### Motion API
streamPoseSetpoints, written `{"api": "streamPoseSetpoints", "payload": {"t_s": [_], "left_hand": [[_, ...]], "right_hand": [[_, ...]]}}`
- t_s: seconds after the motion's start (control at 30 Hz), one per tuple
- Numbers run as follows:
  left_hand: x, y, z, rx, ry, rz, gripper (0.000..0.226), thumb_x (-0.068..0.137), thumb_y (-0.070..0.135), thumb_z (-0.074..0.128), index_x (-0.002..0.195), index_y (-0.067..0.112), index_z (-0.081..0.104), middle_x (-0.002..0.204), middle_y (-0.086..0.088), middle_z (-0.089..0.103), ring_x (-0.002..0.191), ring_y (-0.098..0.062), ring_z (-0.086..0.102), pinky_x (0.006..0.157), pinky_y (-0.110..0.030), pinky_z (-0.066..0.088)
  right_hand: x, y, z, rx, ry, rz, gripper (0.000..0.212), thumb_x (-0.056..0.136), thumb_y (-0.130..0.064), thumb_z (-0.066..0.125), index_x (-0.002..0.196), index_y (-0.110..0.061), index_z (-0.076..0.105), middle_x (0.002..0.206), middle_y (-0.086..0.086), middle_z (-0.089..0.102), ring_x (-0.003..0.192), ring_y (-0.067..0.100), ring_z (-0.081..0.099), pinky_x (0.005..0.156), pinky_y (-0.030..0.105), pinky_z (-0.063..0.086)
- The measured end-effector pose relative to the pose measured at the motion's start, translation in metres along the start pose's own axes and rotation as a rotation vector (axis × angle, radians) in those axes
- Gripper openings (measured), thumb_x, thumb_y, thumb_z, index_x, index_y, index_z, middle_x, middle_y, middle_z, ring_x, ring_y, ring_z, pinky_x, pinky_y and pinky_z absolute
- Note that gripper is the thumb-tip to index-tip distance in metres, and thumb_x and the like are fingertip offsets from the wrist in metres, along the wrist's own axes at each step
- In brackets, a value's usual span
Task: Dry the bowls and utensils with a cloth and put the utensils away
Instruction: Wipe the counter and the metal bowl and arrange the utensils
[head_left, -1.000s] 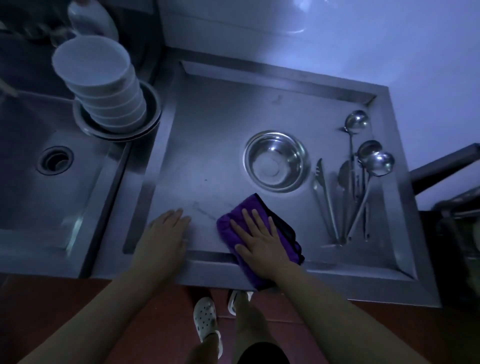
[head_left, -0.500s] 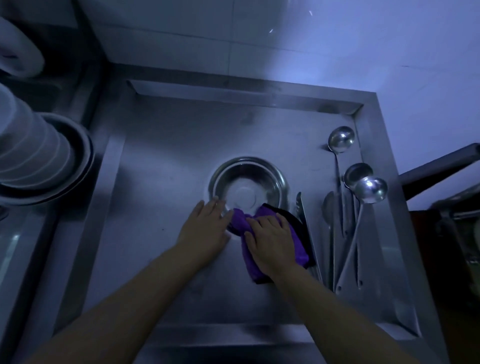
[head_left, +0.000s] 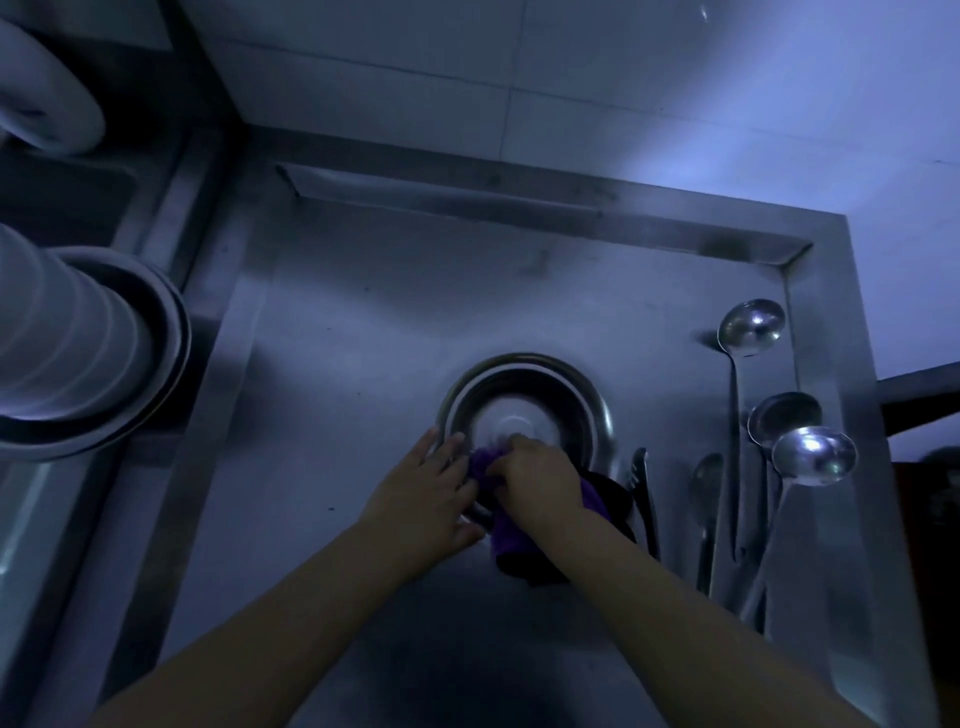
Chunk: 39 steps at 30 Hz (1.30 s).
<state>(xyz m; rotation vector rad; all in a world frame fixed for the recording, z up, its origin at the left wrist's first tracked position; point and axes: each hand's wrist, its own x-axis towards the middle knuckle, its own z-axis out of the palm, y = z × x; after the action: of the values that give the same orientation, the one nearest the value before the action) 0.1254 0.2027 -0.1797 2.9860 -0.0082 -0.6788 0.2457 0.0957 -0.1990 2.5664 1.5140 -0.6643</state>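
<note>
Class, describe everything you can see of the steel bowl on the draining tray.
The steel bowl is round, shiny metal with a wide rolled rim and a pale flat bottom. It stands upright, mouth up, on the steel tray, left of the ladles. The left hand rests against its near-left rim; the right hand presses the purple cloth over its near edge, hiding that part.

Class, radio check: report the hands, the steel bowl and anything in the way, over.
Right hand grips purple cloth inside steel bowl. Left hand open, steadying the near rim. Ladles and tongs lie clear, right of the bowl.
</note>
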Motion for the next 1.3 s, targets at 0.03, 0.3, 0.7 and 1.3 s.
{"api": "streamPoseSetpoints", "payload": {"t_s": [0.03, 0.3, 0.7, 1.3], "left_hand": [[0.0, -0.001, 0.0, -0.005, -0.01, 0.006, 0.064, 0.094, 0.052, 0.024, 0.143, 0.011, 0.034, 0.153, -0.011, 0.027, 0.146, -0.027, 0.001, 0.115, -0.044, -0.014], [0.001, -0.009, -0.005, -0.006, -0.047, 0.073, 0.064, 0.095, 0.05, 0.026, 0.146, 0.013, 0.027, 0.153, -0.011, 0.026, 0.145, -0.029, 0.003, 0.11, -0.047, -0.022], [0.005, -0.007, 0.002, -0.055, -0.035, 0.048, 0.066, 0.093, 0.051, 0.034, 0.144, 0.01, 0.031, 0.151, -0.015, 0.027, 0.145, -0.029, 0.005, 0.107, -0.045, -0.024], [0.001, -0.014, 0.009, -0.117, 0.022, 0.108, 0.066, 0.094, 0.048, 0.036, 0.145, 0.007, 0.029, 0.154, -0.017, 0.022, 0.146, -0.027, -0.002, 0.101, -0.043, -0.031]], "right_hand": [[0.005, -0.003, 0.0, 0.016, 0.012, -0.008, 0.026, 0.091, -0.022, 0.049, 0.107, -0.023, 0.07, 0.112, 0.005, 0.055, 0.098, 0.025, 0.056, 0.075, 0.032, 0.038], [0.037, 0.004, -0.017, -0.046, 0.312, 0.025, 0.012, 0.068, -0.022, 0.063, 0.069, -0.019, 0.074, 0.081, 0.012, 0.066, 0.067, 0.031, 0.06, 0.06, 0.033, 0.048], [0.006, 0.003, -0.013, -0.193, -0.061, 0.409, 0.024, 0.088, -0.02, 0.052, 0.108, -0.018, 0.064, 0.113, 0.007, 0.06, 0.106, 0.027, 0.053, 0.086, 0.037, 0.038], [0.024, 0.002, -0.024, 0.345, 0.432, 0.396, 0.019, 0.083, -0.014, 0.068, 0.101, -0.015, 0.074, 0.097, 0.013, 0.063, 0.094, 0.032, 0.057, 0.076, 0.034, 0.042]]}}
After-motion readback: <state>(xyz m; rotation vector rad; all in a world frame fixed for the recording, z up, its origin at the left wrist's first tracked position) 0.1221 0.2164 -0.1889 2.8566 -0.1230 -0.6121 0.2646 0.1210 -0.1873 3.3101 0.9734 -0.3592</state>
